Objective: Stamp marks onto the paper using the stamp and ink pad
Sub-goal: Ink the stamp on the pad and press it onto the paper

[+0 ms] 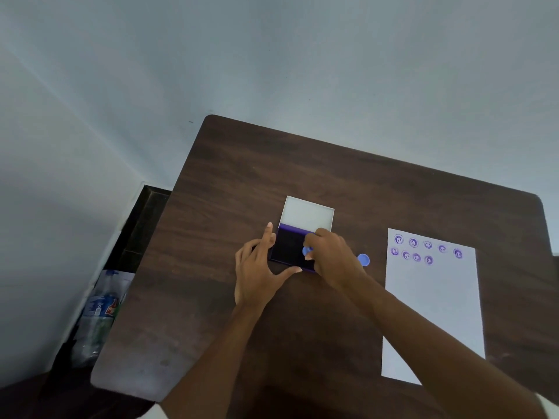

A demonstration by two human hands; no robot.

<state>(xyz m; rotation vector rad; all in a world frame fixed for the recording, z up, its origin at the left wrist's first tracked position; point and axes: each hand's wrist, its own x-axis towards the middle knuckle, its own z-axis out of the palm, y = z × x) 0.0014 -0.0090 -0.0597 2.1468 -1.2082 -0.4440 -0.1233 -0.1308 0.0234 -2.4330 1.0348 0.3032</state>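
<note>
1. The right hand (pixel 332 258) reaches over the ink pad (pixel 290 247) with its fingers curled around a small blue stamp (pixel 307 251). Only a bit of the stamp shows between the fingertips, low over the dark purple ink surface. Whether the stamp face is pressed into the ink or just above it cannot be told.

2. The left hand (pixel 260 269) is spread open and grips nothing. Its fingers lie along the left edge of the ink pad and its thumb stretches across below the pad's near edge, bracing the case on the table.

3. The ink pad sits near the middle of the table (pixel 230 189). Its white lid (pixel 307 213) is flipped open and lies flat on the far side of the ink tray.

4. A small round blue cap (pixel 363 259) rests on the wood just to the right of the right hand, between the ink pad and the paper.

5. The paper (pixel 432 313) is a white sheet lying flat on the right side of the table, well apart from the ink pad. Nine round purple stamp marks (pixel 428 244) sit in two loose rows near its far edge; the rest of the sheet is blank.

6. The table is dark brown wood grain with rounded corners, pushed close to a pale bluish wall (pixel 272 55).

7. On the floor to the left of the table, a clear bag of plastic bottles (pixel 99 316) leans in the gap by the wall.
</note>
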